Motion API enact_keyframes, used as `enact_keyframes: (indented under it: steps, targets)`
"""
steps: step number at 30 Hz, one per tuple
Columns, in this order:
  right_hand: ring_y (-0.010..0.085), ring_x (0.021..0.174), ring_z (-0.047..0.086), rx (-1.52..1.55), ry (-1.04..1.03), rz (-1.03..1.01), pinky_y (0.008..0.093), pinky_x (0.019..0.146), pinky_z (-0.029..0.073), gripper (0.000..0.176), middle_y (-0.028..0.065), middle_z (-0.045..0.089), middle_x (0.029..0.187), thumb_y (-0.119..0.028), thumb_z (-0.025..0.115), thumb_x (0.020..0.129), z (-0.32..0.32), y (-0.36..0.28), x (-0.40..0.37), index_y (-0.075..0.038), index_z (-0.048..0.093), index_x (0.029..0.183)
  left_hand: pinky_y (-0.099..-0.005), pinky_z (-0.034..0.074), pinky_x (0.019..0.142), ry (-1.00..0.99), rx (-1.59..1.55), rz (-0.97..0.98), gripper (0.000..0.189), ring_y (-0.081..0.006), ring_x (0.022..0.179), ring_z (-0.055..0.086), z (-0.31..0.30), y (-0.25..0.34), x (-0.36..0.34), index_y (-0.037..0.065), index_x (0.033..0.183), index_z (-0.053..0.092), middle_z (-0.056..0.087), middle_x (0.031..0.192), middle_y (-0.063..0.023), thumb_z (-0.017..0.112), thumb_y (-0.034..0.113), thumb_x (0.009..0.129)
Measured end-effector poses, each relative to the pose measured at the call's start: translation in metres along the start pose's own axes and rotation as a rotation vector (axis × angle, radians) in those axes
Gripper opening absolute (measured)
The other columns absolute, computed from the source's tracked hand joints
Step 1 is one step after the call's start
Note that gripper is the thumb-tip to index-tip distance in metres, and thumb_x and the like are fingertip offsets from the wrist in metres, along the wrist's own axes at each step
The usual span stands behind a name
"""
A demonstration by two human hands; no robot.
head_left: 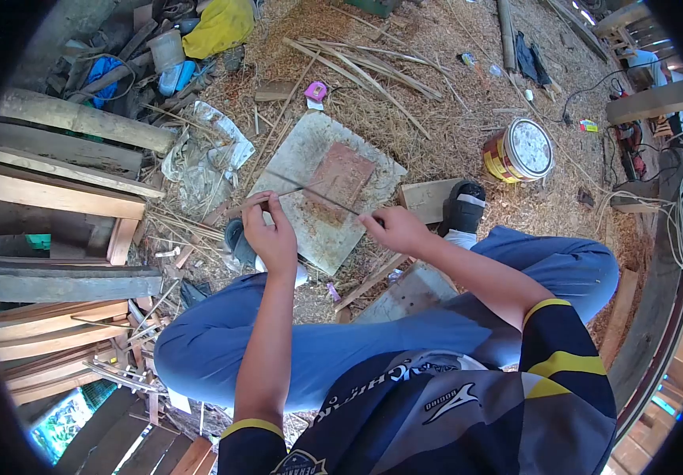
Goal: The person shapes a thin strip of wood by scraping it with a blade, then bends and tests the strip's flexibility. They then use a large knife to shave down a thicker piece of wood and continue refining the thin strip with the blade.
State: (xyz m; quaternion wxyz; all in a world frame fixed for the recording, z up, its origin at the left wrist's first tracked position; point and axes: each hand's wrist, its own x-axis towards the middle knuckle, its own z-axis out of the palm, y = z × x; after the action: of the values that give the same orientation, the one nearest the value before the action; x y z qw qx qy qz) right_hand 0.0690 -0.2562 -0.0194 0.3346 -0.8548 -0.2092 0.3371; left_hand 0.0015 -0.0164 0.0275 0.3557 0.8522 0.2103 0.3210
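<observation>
While the flat board (294,150) lies on the straw-covered ground, the left hand (270,236) and right hand (393,229) each pinch the thin bamboo strip (322,197) just above it. The 2 grips would likely do best pulling taut and level.

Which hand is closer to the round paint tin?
Right. The right hand, pinching a thin strip, is down-left of the paint tin; the left hand, gripping a stick, is even farther left.

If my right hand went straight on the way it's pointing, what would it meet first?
Probably the reddish tile on the pale slab, just ahead of your right hand; height above it is unclear.
</observation>
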Motion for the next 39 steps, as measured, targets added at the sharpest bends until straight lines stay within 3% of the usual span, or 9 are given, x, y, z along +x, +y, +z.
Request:
enact_keyframes:
  steps: [2,8,14,17,23,29,32,35,39]
  targets:
    - [0.047,0.086,0.07,-0.047,-0.012,0.138,0.0532,0.081,0.055,0.062,0.0275,0.072,0.087,-0.055,0.049,0.104,-0.002,0.02,0.01,0.0,0.076,0.094,-0.0377,0.051,0.08,0.006,0.011,0.022,0.01,-0.027,0.086,0.065,0.001,0.001,0.001,-0.005,0.097,0.066,0.068,0.1,-0.0138,0.067,0.005,0.101]
    - [0.0466,0.082,0.069,0.013,0.012,-0.086,0.0544,0.077,0.054,0.063,0.0257,0.072,0.083,-0.056,0.05,0.104,-0.002,-0.019,-0.006,0.0,0.075,0.09,-0.0383,0.051,0.081,0.023,-0.013,-0.012,0.01,-0.0277,0.087,0.065,0.003,-0.009,-0.003,-0.005,0.097,0.065,0.068,0.101,-0.014,0.067,0.004,0.1]
    - [0.0473,0.081,0.069,-0.058,-0.03,0.12,0.0548,0.077,0.054,0.063,0.0269,0.071,0.082,-0.056,0.05,0.104,-0.015,0.001,0.006,0.0,0.075,0.088,-0.0389,0.052,0.08,0.009,-0.027,0.037,0.009,-0.0286,0.088,0.066,0.003,0.0,-0.002,-0.004,0.097,0.065,0.068,0.1,-0.0146,0.067,0.005,0.1]
    - [0.0475,0.083,0.069,-0.014,0.044,-0.046,0.0542,0.078,0.054,0.064,0.0275,0.071,0.084,-0.056,0.05,0.103,-0.008,-0.015,-0.003,0.001,0.075,0.087,-0.0388,0.052,0.08,0.015,-0.032,-0.002,0.01,-0.0287,0.087,0.066,0.003,-0.001,-0.003,-0.004,0.098,0.065,0.068,0.099,-0.0144,0.067,0.005,0.1]
    - [0.0473,0.085,0.07,-0.031,-0.01,0.145,0.0536,0.08,0.055,0.062,0.0277,0.071,0.085,-0.055,0.051,0.103,-0.009,0.011,0.006,0.001,0.075,0.088,-0.0384,0.051,0.079,0.017,-0.013,0.015,0.01,-0.028,0.085,0.066,0.003,-0.006,-0.002,-0.004,0.1,0.065,0.067,0.096,-0.014,0.067,0.005,0.1]
    - [0.0472,0.086,0.07,0.004,0.034,-0.042,0.0542,0.081,0.055,0.062,0.0269,0.071,0.083,-0.055,0.052,0.103,-0.006,-0.013,-0.004,0.001,0.074,0.087,-0.0384,0.051,0.079,0.024,-0.021,-0.016,0.009,-0.0272,0.084,0.065,0.002,-0.007,-0.003,-0.003,0.1,0.065,0.067,0.095,-0.0138,0.067,0.006,0.1]
    - [0.0478,0.087,0.069,-0.009,-0.031,0.181,0.0545,0.081,0.054,0.062,0.0278,0.071,0.085,-0.054,0.052,0.103,-0.01,0.016,0.009,0.002,0.074,0.088,-0.0382,0.051,0.079,0.038,-0.036,0.018,0.009,-0.0268,0.084,0.065,0.003,-0.005,-0.002,-0.003,0.1,0.065,0.067,0.095,-0.0136,0.067,0.006,0.1]
    - [0.047,0.089,0.07,-0.019,-0.012,0.01,0.0544,0.084,0.055,0.065,0.0272,0.072,0.088,-0.056,0.049,0.103,-0.011,-0.001,0.001,0.002,0.074,0.089,-0.0381,0.051,0.079,0.012,-0.019,0.0,0.009,-0.0267,0.084,0.064,0.002,-0.001,-0.003,-0.003,0.1,0.065,0.067,0.096,-0.0138,0.067,0.006,0.1]
    - [0.0467,0.091,0.071,-0.023,-0.011,0.034,0.0544,0.085,0.055,0.068,0.0276,0.073,0.091,-0.059,0.047,0.104,-0.003,0.007,0.002,0.003,0.074,0.093,-0.0383,0.051,0.079,0.019,-0.034,-0.059,0.01,-0.0271,0.084,0.065,0.003,-0.01,-0.004,-0.003,0.101,0.065,0.068,0.096,-0.0142,0.068,0.006,0.1]
